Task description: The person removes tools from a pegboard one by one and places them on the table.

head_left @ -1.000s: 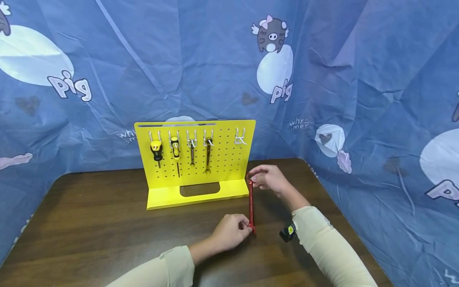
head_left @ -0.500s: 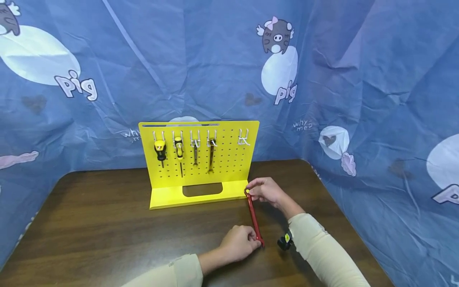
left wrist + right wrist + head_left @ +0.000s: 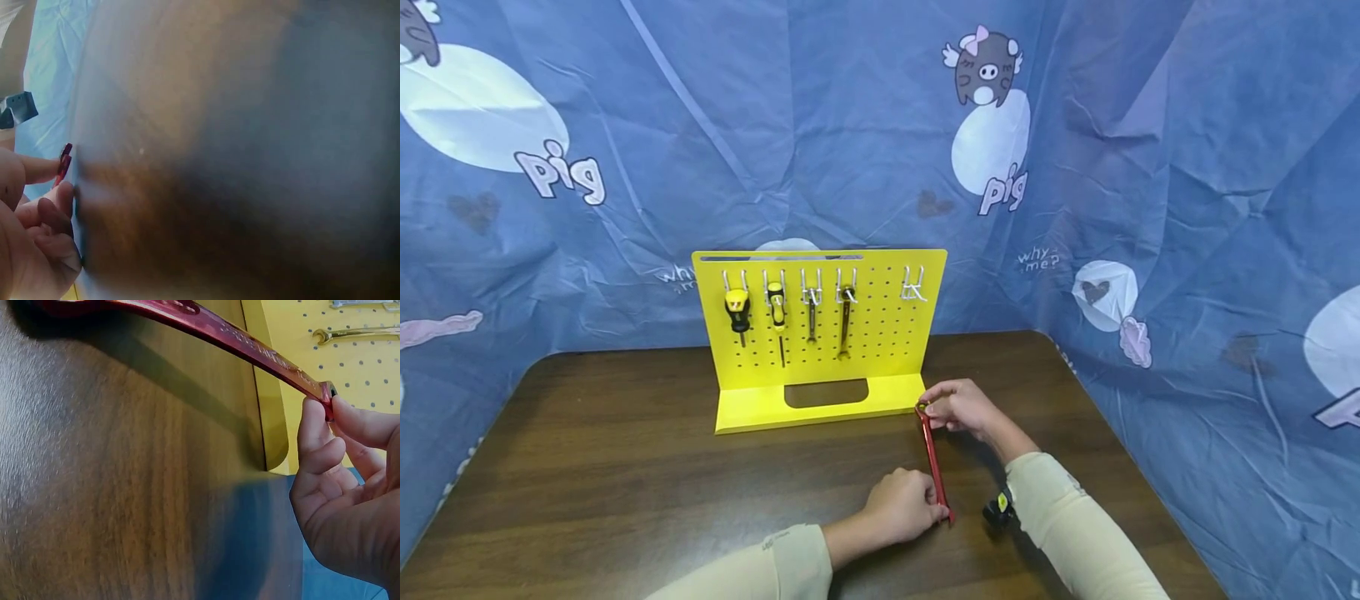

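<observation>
A red combination wrench (image 3: 933, 458) spans the gap between both hands, in front of the yellow pegboard's right end. My left hand (image 3: 904, 507) pinches its open end, nearest me. At the far, ring end, my right hand (image 3: 964, 408) grips between thumb and fingers. In the right wrist view the wrench (image 3: 231, 340) slopes above the table and casts a shadow, with the right hand (image 3: 350, 481) at its tip. Only a small red end of the wrench (image 3: 64, 165) shows beside the left hand (image 3: 37, 231) in the left wrist view.
The yellow pegboard (image 3: 880, 333) stands on the brown table (image 3: 625, 483). Two yellow-black screwdrivers (image 3: 737, 310) and two dark wrenches (image 3: 845, 321) hang from its hooks. A bare hook (image 3: 913, 285) sits at the right. A patterned blue cloth (image 3: 865, 125) surrounds the table.
Both hands have brought the wrench nearer to me, away from the pegboard, and its near end has swung slightly right. The grips stay the same; the view has shifted a little.
</observation>
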`<action>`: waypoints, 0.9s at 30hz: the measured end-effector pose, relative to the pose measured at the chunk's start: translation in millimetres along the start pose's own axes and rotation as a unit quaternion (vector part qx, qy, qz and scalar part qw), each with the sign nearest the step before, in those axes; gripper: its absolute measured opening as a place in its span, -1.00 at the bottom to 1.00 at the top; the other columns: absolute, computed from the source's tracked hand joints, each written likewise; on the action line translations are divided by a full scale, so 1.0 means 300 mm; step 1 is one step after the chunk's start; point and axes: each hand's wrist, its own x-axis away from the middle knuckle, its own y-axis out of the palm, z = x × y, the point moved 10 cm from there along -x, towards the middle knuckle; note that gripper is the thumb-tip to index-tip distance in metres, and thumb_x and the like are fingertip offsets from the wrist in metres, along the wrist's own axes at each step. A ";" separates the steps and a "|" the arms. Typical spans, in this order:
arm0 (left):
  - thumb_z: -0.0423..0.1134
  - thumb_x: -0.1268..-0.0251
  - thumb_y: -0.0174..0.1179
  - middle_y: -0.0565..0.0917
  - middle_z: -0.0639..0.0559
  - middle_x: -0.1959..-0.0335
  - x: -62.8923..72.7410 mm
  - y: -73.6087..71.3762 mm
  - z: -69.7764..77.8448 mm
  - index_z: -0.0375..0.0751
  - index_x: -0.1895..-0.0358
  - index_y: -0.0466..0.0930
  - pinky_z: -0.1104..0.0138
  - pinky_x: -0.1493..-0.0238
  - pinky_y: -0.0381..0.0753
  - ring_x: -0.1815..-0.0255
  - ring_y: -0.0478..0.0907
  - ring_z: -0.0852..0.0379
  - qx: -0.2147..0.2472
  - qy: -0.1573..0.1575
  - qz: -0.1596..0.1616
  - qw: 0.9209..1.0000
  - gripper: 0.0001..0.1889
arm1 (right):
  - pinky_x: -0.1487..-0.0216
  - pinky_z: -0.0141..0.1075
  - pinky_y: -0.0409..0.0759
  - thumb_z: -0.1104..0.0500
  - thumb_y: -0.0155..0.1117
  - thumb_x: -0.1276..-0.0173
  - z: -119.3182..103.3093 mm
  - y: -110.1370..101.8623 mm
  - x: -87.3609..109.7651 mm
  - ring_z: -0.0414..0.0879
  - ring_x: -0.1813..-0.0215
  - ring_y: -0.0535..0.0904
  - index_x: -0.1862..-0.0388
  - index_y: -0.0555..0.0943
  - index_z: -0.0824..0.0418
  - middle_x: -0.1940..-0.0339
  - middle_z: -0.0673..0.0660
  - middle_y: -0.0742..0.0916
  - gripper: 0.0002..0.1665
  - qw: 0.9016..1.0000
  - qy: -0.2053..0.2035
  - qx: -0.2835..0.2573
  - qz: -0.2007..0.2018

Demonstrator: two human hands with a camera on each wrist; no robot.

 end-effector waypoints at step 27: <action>-0.02 -0.06 0.52 0.43 0.24 0.72 -0.005 0.004 0.001 0.07 0.66 0.44 0.27 0.64 0.33 0.65 0.40 0.23 -0.022 -0.023 -0.003 0.999 -0.60 | 0.49 -0.32 0.41 0.32 0.19 -0.27 0.048 0.021 -0.013 -0.09 0.41 0.55 0.07 0.69 0.32 0.43 0.10 0.68 -0.73 0.990 -0.009 0.138 0.028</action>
